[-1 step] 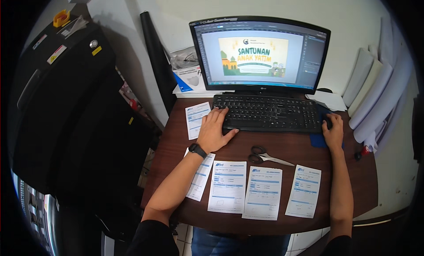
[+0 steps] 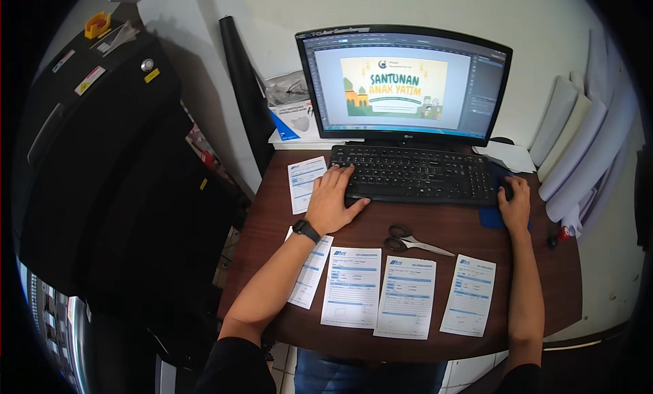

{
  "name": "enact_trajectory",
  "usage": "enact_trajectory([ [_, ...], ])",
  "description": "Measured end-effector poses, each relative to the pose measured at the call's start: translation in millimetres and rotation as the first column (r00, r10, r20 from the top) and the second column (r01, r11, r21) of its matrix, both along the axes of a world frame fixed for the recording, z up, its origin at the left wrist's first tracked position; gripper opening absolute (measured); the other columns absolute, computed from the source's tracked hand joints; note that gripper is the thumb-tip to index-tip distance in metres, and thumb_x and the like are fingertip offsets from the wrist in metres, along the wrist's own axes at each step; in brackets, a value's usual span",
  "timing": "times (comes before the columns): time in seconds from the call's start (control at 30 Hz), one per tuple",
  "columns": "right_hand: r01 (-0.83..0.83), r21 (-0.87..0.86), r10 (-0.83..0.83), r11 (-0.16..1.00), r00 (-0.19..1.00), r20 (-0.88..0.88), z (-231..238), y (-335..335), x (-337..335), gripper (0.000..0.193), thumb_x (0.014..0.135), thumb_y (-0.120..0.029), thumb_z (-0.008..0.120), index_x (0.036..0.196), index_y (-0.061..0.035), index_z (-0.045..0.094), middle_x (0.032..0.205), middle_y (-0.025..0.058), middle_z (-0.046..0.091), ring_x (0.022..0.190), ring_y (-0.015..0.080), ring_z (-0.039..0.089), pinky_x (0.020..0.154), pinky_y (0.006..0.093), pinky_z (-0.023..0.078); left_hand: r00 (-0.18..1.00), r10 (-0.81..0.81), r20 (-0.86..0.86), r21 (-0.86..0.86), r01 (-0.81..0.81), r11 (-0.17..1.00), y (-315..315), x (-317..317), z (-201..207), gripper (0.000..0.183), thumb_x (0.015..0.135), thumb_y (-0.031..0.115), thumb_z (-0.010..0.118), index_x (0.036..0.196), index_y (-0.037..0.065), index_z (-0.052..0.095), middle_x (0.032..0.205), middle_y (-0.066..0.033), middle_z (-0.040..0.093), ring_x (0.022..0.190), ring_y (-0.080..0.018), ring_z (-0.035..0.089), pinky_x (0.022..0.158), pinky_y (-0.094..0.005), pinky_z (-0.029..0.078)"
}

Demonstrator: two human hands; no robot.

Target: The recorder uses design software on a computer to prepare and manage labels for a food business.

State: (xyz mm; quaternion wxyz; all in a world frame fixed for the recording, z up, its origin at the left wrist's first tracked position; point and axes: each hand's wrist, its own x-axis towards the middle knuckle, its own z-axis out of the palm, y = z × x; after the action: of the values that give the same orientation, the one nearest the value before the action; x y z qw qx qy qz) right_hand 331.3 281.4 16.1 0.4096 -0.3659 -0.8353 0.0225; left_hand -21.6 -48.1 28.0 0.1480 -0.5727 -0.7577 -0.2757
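Note:
My left hand (image 2: pixel 331 200) rests with spread fingers on the left end of a black keyboard (image 2: pixel 415 176), the thumb along its front edge. At the right, my right hand (image 2: pixel 515 202) is curved over a dark computer mouse (image 2: pixel 504 188), mostly hidden under the fingers, on a blue mouse pad (image 2: pixel 491 218). Behind the keyboard stands a monitor (image 2: pixel 394 124) showing a colourful banner layout in an editing window. Black-handled scissors (image 2: pixel 420 243) lie partly open between my forearms.
Printed forms (image 2: pixel 350 285) lie along the near side of the brown desk (image 2: pixel 381 220); another form (image 2: pixel 306 183) sits by the keyboard's left end. A large black machine (image 2: pixel 102 183) stands left. Paper rolls (image 2: pixel 578 149) lean at the right. A box (image 2: pixel 294 122) sits beside the monitor.

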Motion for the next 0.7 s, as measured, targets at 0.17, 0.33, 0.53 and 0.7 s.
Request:
enact_trajectory([
  [0.17, 0.005, -0.019, -0.005, 1.000, 1.000, 0.010, 1.6, -1.4, -2.6, 0.032, 0.091, -0.013, 0.070, 0.120, -0.0015, 0.071, 0.126, 0.0166, 0.063, 0.120, 0.0370, 0.060, 0.102, 0.0448, 0.050, 1.000, 0.010, 0.028, -0.021, -0.009, 1.000, -2.2, -0.1, -0.9, 0.082, 0.090, 0.047, 0.076, 0.151, 0.001, 0.047, 0.148, -0.0271, 0.051, 0.143, -0.0410, 0.044, 0.115, -0.0481, 0.034],
  [0.33, 0.007, -0.015, -0.006, 1.000, 1.000, 0.009, 1.4, -0.2, -1.2, 0.031, 0.091, -0.012, 0.070, 0.119, -0.0007, 0.070, 0.126, 0.0164, 0.063, 0.120, 0.0366, 0.059, 0.103, 0.0443, 0.049, 0.999, 0.009, 0.047, -0.037, -0.008, 0.999, -1.7, 1.0, 0.4, 0.083, 0.090, 0.048, 0.076, 0.151, 0.001, 0.046, 0.149, -0.0284, 0.050, 0.145, -0.0420, 0.043, 0.116, -0.0487, 0.033],
  [0.53, 0.007, 0.008, -0.007, 1.000, 1.000, 0.007, 1.7, 0.0, -1.6, 0.030, 0.088, -0.010, 0.069, 0.117, -0.0005, 0.069, 0.124, 0.0162, 0.063, 0.119, 0.0369, 0.059, 0.102, 0.0446, 0.049, 0.999, 0.007, 0.046, -0.028, -0.006, 1.000, -1.4, 0.6, -0.9, 0.083, 0.090, 0.048, 0.076, 0.151, 0.001, 0.047, 0.148, -0.0283, 0.051, 0.145, -0.0419, 0.042, 0.117, -0.0486, 0.033],
  [0.7, -0.008, 0.011, 0.008, 1.000, 1.000, -0.008, 1.5, 0.3, -0.6, 0.029, 0.085, -0.009, 0.068, 0.113, -0.0001, 0.068, 0.121, 0.0163, 0.063, 0.117, 0.0374, 0.059, 0.101, 0.0453, 0.049, 0.999, 0.011, 0.040, -0.023, -0.010, 1.000, -1.7, -0.2, -1.7, 0.083, 0.090, 0.048, 0.077, 0.151, 0.000, 0.047, 0.147, -0.0273, 0.052, 0.145, -0.0414, 0.042, 0.117, -0.0484, 0.033],
])
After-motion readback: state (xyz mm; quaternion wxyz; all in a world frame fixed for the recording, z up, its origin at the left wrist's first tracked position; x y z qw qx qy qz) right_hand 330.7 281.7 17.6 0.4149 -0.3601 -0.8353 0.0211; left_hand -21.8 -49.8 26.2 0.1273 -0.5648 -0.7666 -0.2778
